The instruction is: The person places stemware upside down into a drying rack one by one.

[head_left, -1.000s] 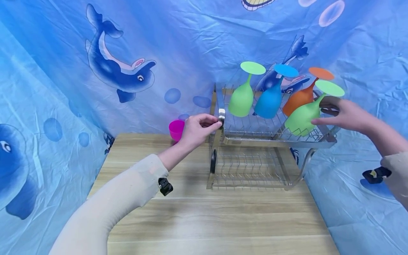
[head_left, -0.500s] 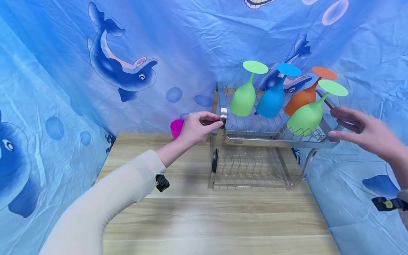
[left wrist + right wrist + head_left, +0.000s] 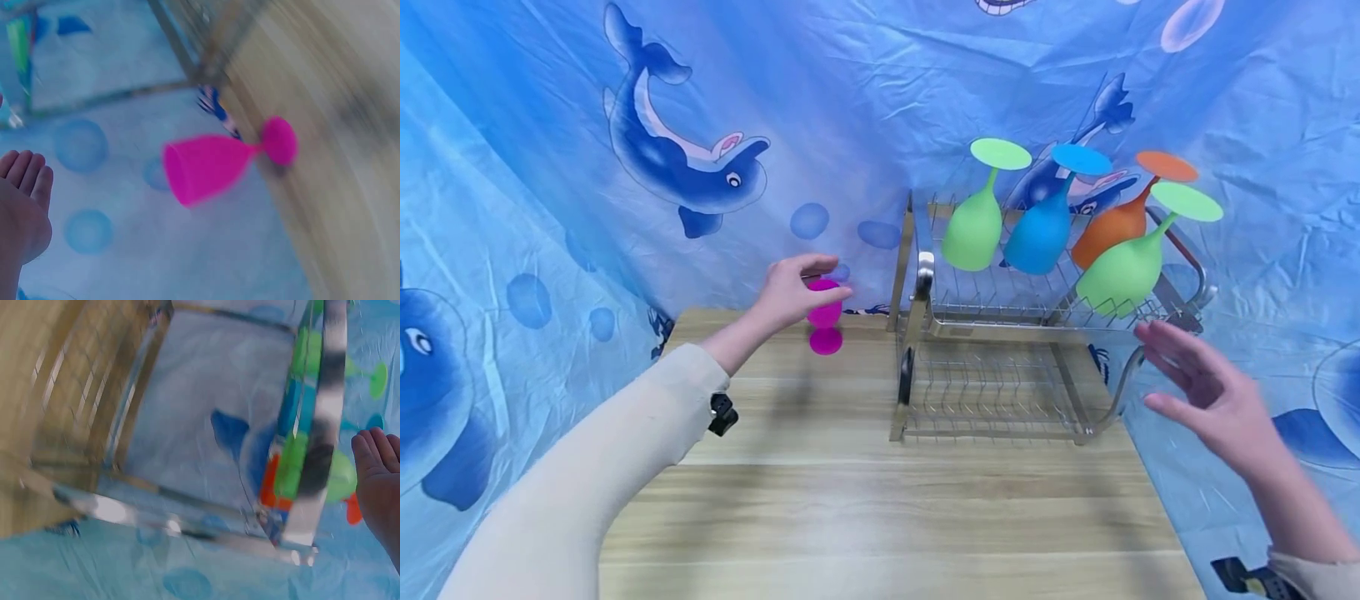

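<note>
A magenta goblet (image 3: 824, 313) stands upright on its foot at the back of the table. My left hand (image 3: 793, 292) hovers at its bowl with fingers apart and overlaps it in the head view; in the left wrist view the hand is clear of the goblet (image 3: 209, 165). Just in front of the rack's right end, my right hand (image 3: 1202, 392) is in the air, holding nothing. Upside down on the rack's upper tier are a green goblet (image 3: 973, 229), a blue goblet (image 3: 1037, 233), an orange goblet (image 3: 1108, 233) and a second green goblet (image 3: 1120, 271).
The two-tier metal dish rack (image 3: 1015, 335) stands at the back right of the wooden table (image 3: 865, 517). Its lower tier (image 3: 985, 400) has wire dividers. Blue curtains (image 3: 865, 100) with dolphin prints hang close around the back and sides.
My left hand has let go of the rack's left side and moved left to the magenta goblet. My right hand has left the front green goblet and come down toward me.
</note>
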Demonstrator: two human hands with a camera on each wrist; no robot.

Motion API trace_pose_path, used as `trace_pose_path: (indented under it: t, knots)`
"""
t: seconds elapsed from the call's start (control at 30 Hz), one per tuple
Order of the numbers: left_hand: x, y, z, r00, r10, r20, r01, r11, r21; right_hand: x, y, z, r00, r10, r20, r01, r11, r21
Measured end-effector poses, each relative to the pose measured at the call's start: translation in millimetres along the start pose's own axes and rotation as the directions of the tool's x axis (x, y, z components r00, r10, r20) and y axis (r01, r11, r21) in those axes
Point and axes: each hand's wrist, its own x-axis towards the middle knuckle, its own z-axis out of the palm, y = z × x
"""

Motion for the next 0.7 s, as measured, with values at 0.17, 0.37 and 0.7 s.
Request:
trace_pose_path:
  t: [0.17, 0.37, 0.7]
  knots:
    - [5.7, -41.0, -3.7, 1.000, -0.028, 0.013, 0.026, 0.995, 0.101, -8.6, 16.3, 26.2, 0.995, -0.057, 0.078, 0.047, 0.991, 0.122]
    - [8.3, -82.3, 6.3, 0.998, -0.063, -0.008, 0.064, 0.985, 0.161, -14.9, 35.7, 59.7, 0.990, 0.030, 0.138, -0.034, 0.999, 0.026]
    - [22.2, -123.2, 23.3, 0.984, -0.167, -0.067, 0.178, 0.965, 0.193, -19.0, 62.9, 110.1, 0.963, 0.180, 0.199, -0.170, 0.983, -0.067]
